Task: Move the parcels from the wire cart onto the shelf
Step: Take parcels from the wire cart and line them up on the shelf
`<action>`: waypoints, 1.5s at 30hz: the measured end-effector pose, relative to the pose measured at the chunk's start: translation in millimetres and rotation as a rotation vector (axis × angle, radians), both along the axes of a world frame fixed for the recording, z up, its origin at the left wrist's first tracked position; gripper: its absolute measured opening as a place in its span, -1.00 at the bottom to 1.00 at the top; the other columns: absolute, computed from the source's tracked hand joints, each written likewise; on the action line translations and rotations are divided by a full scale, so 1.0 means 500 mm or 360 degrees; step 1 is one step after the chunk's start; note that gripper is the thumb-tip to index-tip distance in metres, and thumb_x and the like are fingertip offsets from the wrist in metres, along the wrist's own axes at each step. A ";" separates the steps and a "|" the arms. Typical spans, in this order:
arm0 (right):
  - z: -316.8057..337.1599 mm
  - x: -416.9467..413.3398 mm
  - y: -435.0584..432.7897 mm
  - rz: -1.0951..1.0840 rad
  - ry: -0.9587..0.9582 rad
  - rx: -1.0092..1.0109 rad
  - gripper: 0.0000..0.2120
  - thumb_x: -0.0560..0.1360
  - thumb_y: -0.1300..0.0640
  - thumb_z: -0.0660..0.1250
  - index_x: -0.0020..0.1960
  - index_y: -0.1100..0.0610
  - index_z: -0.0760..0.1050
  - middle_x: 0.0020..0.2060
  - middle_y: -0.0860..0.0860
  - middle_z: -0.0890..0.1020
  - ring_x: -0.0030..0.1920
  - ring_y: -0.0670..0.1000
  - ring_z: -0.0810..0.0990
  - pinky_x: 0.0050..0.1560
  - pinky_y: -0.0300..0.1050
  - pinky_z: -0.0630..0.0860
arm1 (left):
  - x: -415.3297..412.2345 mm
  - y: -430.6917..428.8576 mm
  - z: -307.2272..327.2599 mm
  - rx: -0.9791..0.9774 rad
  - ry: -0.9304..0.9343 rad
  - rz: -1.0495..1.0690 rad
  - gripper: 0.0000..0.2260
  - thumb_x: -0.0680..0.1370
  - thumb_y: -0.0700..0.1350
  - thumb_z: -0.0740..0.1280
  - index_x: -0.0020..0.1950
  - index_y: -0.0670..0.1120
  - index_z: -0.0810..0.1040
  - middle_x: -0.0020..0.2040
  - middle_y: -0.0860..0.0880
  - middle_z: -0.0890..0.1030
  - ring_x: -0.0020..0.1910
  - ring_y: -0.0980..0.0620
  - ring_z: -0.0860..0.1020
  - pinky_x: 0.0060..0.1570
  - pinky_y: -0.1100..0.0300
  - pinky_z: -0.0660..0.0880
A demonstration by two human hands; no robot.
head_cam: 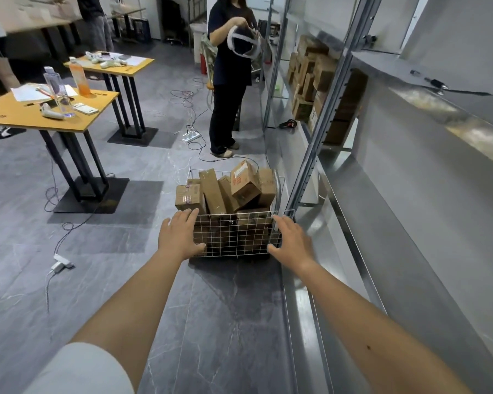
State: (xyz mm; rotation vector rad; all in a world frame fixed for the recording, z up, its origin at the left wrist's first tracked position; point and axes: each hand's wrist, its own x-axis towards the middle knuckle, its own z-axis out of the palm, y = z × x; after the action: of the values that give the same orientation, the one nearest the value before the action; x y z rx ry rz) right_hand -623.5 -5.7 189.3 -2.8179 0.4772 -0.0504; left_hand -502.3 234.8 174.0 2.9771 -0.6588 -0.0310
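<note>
A: What is the person doing at the wire cart (234, 237)?

B: Reaching for it with 2 hands. The left hand (180, 234) is at the near left corner and the right hand (291, 240) at the near right corner. The fingers (182, 216) of both are straight and spread, gripping nothing. It is not possible to tell whether they touch the wire.

A: And the parcels (228, 189)?

B: They are piled loosely in the cart, behind its near wall and just past the fingertips. None is held.

A: How should the step go?

B: Probably 1 parcel at a time, the tilted top ones first, so the pile does not slide. Then a turn right to the shelf (387, 211), which stands just beside the cart.
</note>
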 end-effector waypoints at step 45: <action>0.002 0.695 -0.127 -0.0055 0.0014 0.0224 -0.40 0.47 0.00 0.35 0.44 0.03 0.21 0.37 -0.01 0.36 0.33 0.08 0.37 0.27 0.05 0.39 | 0.688 -0.143 -0.023 -0.0076 0.0086 0.0044 -0.16 0.40 0.19 0.38 0.54 -0.01 0.04 0.52 0.02 0.15 0.50 0.02 0.13 0.44 0.03 0.13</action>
State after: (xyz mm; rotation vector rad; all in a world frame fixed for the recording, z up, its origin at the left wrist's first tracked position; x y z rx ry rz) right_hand -275.9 -69.0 190.4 -2.6736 0.5111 -0.0110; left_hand -158.3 163.4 162.6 2.9281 -0.6033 -0.0921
